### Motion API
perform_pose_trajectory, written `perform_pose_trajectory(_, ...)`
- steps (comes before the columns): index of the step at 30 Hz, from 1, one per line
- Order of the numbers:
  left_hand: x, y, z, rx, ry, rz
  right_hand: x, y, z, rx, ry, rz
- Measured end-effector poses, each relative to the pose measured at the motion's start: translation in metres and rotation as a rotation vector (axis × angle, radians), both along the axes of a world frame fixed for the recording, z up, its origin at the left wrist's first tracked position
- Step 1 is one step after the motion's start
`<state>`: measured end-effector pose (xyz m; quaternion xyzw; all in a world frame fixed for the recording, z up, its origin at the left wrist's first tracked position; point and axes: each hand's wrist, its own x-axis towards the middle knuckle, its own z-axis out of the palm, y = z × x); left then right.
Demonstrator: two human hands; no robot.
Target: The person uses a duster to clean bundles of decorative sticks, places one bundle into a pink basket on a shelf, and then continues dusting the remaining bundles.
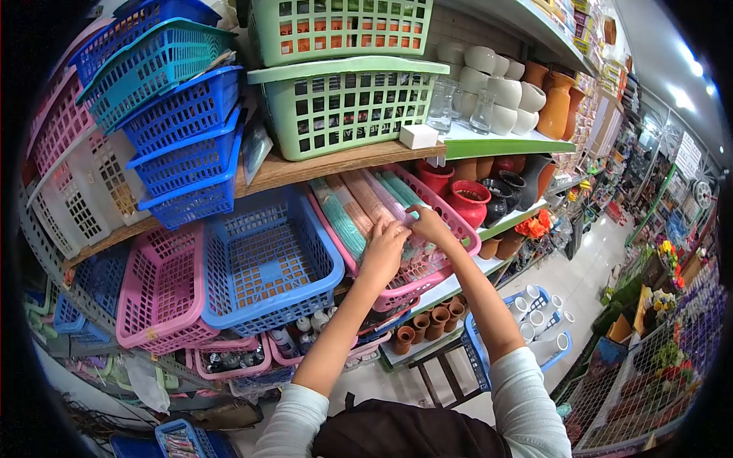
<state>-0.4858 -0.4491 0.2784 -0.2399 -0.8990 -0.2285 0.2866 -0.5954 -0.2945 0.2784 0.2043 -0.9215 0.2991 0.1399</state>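
Observation:
A pink plastic basket (pixel 472 243) on the shelf holds several long rolls of mesh-like material, side by side. Among them are a mint-green roll (pixel 336 217), a peach roll (pixel 347 200) and a lilac roll (pixel 391 200). My left hand (pixel 387 244) lies over the near ends of the peach and lilac rolls, its fingers reaching forward and slightly bent. Just right of it, my right hand (pixel 429 227) has its fingers curled at the lilac roll's near end. The right fingertips are partly hidden. Clear wrapping shows beneath both hands at the basket's front.
Left of it stand a blue basket (pixel 336 269) and another pink basket (pixel 200 294). Above are a light-green basket (pixel 347 70) and stacked blue baskets (pixel 183 164). White pots (pixel 504 91), glass vases (pixel 482 113) and red pots (pixel 468 200) crowd the right shelves. White vases (pixel 548 347) stand below.

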Motion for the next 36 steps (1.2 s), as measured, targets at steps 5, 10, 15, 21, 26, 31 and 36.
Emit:
perform_pose_trajectory(5,0.000,-0.001,0.003,0.030,-0.007,-0.027,-0.005,-0.015,0.008,0.131,-0.005,-0.053)
perform_pose_trajectory(10,0.001,-0.002,0.000,0.035,-0.009,-0.036,0.008,-0.013,0.008,0.256,0.044,-0.109)
perform_pose_trajectory(15,0.002,-0.003,0.000,0.049,0.030,-0.040,0.023,-0.006,0.013,0.030,-0.088,-0.084)
perform_pose_trajectory(21,0.020,-0.001,0.014,0.300,0.012,-0.188,0.096,0.003,0.012,-0.434,0.027,0.052)
perform_pose_trajectory(26,0.084,0.019,0.014,0.458,0.020,-0.353,0.191,0.018,0.010,-0.823,-0.018,0.076)
perform_pose_trajectory(31,0.130,0.058,-0.009,0.488,-0.146,-0.512,0.263,0.042,-0.026,-1.014,0.054,-0.147)
perform_pose_trajectory(36,0.156,0.113,-0.045,0.499,-0.310,-0.739,0.330,0.081,-0.076,-1.003,0.083,-0.443)
